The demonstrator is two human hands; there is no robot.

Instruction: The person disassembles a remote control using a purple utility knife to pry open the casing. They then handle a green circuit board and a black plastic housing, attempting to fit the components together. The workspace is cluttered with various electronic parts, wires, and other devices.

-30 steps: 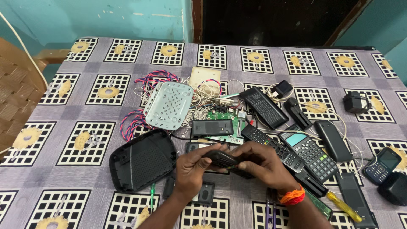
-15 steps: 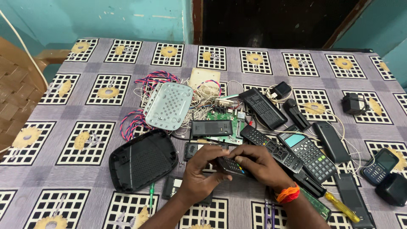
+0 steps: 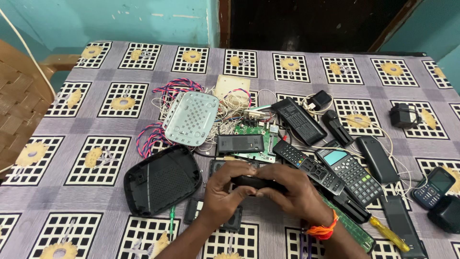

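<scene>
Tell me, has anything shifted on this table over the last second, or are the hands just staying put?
Very little. Both hands stay closed on the small black device: the left hand and the right hand have turned it slightly between the fingers, at about the same spot. Nothing was picked up or let go. The black router cover, the grey perforated cover, the calculator and the remotes lie as before.

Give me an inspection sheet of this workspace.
Surface: table under a patterned purple cloth.
Job's things: small black device gripped between both hands.
Clutter: black router shell, grey vented cover, green circuit board, remote, calculator, phone, yellow-handled screwdriver.
Hands: left hand and right hand closed on the device.
Cables: pink-blue twisted wires, thin white wires.
Surroundings: teal wall, wooden chair.
</scene>
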